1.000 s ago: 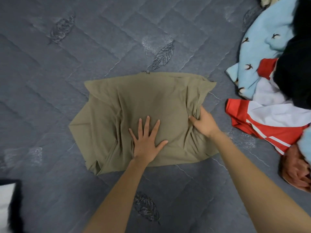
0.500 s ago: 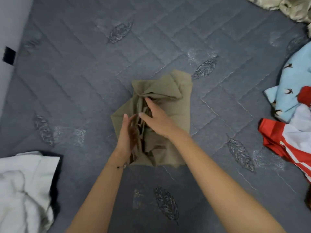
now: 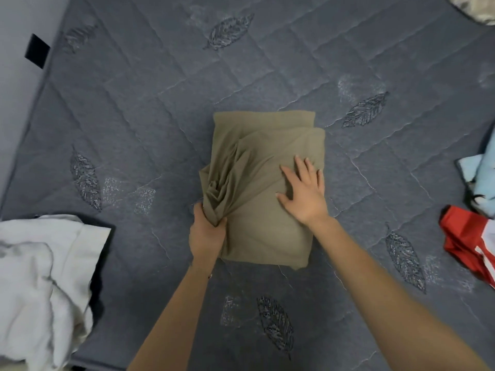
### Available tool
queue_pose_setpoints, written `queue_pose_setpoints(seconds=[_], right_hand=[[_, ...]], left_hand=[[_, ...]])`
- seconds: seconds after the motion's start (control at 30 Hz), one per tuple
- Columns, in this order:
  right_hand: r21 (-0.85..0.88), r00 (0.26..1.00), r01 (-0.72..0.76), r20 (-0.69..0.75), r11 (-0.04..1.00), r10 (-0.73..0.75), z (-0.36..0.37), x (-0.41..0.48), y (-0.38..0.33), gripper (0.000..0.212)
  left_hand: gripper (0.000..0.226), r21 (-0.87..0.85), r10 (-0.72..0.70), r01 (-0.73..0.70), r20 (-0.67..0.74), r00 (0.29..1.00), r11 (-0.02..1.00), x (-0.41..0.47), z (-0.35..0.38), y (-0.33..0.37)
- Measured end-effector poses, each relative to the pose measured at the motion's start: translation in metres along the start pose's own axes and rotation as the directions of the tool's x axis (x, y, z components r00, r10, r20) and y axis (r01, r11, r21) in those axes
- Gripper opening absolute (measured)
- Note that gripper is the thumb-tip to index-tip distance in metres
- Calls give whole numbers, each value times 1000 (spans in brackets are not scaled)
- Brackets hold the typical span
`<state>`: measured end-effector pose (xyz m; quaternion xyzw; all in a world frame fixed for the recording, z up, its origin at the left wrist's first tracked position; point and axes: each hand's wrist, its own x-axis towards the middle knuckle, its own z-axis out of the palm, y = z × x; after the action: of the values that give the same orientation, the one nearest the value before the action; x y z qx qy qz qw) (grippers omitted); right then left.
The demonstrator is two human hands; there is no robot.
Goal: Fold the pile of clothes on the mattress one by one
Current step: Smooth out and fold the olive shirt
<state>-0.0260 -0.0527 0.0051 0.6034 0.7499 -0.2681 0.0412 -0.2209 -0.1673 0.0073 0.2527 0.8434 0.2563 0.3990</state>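
Observation:
An olive-green garment (image 3: 263,145) lies folded into a narrow upright rectangle in the middle of the grey quilted mattress (image 3: 150,108). My left hand (image 3: 206,234) grips a bunched fold at the garment's lower left edge. My right hand (image 3: 304,190) lies flat with fingers spread on the garment's right half. At the right edge, part of the clothes pile shows: a red and white piece (image 3: 468,242) and a light blue piece (image 3: 482,180).
White clothes (image 3: 40,277) over something dark lie at the lower left, near the mattress's front edge. A pale wall with a black tab (image 3: 37,50) runs along the left. Cream fabric (image 3: 474,6) pokes in at the top right.
The garment went from a wide spread to a narrow folded rectangle. My right hand moved from its bunched middle to lie flat on the right half; my left hand now grips the lower left fold.

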Motion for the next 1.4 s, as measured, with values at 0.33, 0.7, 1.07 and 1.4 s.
queue_pose_setpoints(seconds=[0.33,0.7,1.07,1.4], right_hand=[[-68,996,-89,-18,994,88,8,7,2,75],[779,829,-342,-14,526,560,10,25,9,98],[946,804,-315,227,71,549,-10,-31,11,33],[875,747,-469,464,-118,476,5,-148,33,26]], left_hand=[[56,597,569,-686,418,708,416,9,43,10],[73,538,536,-469,37,843,701,7,21,-16],[41,92,-17,23,-71,997,995,-32,10,-32],[25,11,480,-487,149,864,873,-39,-11,-11]])
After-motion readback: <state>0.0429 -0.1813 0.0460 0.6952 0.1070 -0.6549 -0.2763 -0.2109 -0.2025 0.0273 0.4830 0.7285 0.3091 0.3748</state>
